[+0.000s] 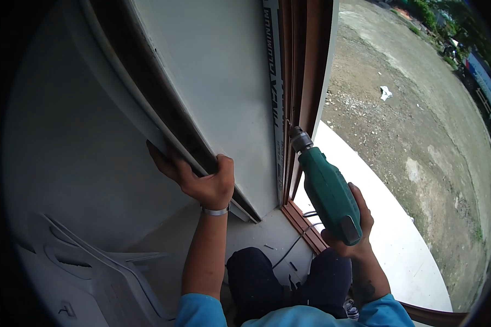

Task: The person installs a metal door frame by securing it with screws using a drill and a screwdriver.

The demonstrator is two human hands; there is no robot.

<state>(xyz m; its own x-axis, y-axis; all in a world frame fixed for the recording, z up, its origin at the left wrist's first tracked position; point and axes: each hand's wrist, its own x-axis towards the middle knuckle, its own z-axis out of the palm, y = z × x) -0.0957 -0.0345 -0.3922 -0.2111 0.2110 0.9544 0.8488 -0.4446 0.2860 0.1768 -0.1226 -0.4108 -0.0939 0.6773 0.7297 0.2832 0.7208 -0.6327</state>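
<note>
My left hand [208, 182] is wrapped round the lower part of a door's edge [163, 103], a long pale profile with a dark groove along it. The thumb lies on the near side and the fingers go round the far side. In my right hand [360, 229] is a green power drill [330, 191], held by its grip, its chuck [300, 139] pointing up and left. A thin bit at the chuck's tip meets the brown door frame [305, 65]. Printed protective tape [274, 92] runs along the frame beside a pale wall panel [223, 65].
A grey plastic chair [109, 272] stands at lower left. A dark cable [289, 253] crosses the floor near my knees, close to small dark pieces [293, 266]. Beyond the brown sill [305, 226] lie a white ledge [376, 218] and gravelly ground [387, 131].
</note>
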